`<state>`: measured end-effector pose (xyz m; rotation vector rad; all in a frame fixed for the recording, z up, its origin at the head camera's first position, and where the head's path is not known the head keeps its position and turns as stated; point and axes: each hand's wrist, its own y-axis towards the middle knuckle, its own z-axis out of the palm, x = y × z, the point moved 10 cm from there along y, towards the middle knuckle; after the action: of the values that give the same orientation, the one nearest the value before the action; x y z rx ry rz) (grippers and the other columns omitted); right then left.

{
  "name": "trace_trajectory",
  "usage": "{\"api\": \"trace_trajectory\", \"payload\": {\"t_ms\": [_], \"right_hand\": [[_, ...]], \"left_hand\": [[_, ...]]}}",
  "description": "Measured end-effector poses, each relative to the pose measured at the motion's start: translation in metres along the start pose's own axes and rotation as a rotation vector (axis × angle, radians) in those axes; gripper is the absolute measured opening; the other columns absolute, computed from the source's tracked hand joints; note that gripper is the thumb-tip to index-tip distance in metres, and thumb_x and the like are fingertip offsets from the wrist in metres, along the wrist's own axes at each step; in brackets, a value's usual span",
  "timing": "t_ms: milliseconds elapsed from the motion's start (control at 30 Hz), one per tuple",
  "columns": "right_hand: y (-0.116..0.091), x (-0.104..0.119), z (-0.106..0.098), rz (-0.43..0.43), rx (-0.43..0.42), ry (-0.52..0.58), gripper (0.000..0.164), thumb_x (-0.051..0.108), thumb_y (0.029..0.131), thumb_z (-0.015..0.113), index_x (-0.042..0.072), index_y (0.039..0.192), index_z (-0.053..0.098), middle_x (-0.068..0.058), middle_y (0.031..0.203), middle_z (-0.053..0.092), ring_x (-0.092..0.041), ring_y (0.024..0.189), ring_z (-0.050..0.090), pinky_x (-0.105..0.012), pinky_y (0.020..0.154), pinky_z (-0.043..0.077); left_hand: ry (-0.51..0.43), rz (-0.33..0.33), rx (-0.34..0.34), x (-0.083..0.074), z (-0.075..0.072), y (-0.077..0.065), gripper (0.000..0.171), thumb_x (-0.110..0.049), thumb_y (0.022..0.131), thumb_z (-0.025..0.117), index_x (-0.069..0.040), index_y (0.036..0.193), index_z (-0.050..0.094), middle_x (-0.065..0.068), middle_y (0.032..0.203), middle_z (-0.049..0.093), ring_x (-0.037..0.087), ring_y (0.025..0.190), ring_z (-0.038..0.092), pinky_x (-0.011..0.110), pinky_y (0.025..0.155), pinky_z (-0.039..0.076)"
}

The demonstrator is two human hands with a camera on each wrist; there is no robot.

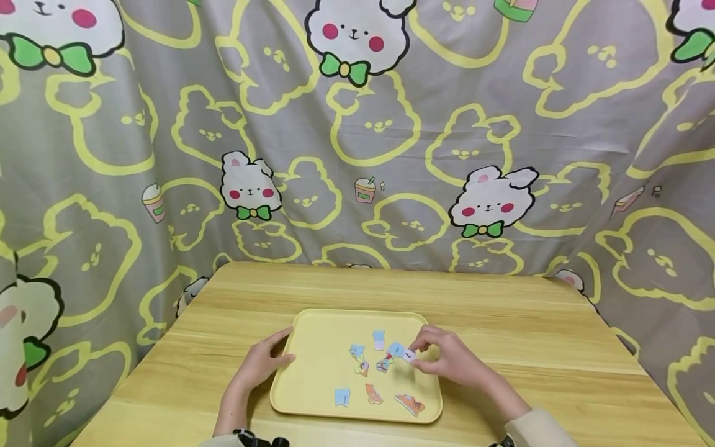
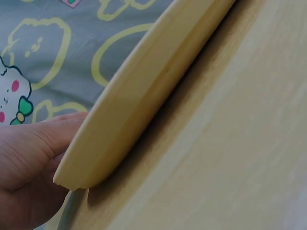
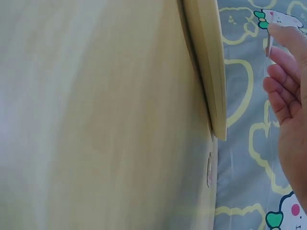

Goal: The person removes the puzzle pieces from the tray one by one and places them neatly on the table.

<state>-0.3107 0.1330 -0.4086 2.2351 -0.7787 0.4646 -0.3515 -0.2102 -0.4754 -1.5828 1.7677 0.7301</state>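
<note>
My left hand holds the left rim of a pale yellow tray, thumb over the edge; in the left wrist view the hand is at the tray's raised wall. Above the tray's right half, my right hand pinches a small white jigsaw piece with a dark mark between thumb and forefinger. Seen thin and edge-on in the right wrist view is that piece. Close to its left lies a blue piece, near a multicoloured piece.
More picture pieces lie on the tray: a blue-and-pink piece, a blue one, orange pieces and a joined-looking cluster. The tray sits on a wooden table. A patterned grey curtain hangs behind and at both sides.
</note>
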Motion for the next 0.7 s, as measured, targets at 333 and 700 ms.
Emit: {"api": "trace_trajectory", "payload": {"t_ms": [333, 700], "right_hand": [[-0.0008, 0.001, -0.0071, 0.031, -0.089, 0.048, 0.02, 0.012, 0.078, 0.081, 0.016, 0.095, 0.07, 0.0, 0.085, 0.064, -0.018, 0.077, 0.058, -0.027, 0.069, 0.053], [-0.0048, -0.007, -0.0088, 0.069, -0.086, 0.035, 0.02, 0.014, 0.079, 0.081, 0.019, 0.094, 0.069, 0.004, 0.087, 0.064, -0.018, 0.078, 0.059, -0.025, 0.073, 0.054]], "left_hand": [[0.001, 0.0, -0.003, 0.0008, 0.0001, 0.0006, 0.065, -0.02, 0.089, 0.071, -0.012, 0.148, 0.044, 0.019, 0.153, 0.041, 0.044, 0.144, 0.031, 0.061, 0.118, 0.028], [-0.011, -0.003, 0.0, 0.0008, 0.0004, -0.0001, 0.065, -0.02, 0.089, 0.071, -0.013, 0.148, 0.045, 0.019, 0.153, 0.041, 0.043, 0.145, 0.031, 0.06, 0.117, 0.029]]}}
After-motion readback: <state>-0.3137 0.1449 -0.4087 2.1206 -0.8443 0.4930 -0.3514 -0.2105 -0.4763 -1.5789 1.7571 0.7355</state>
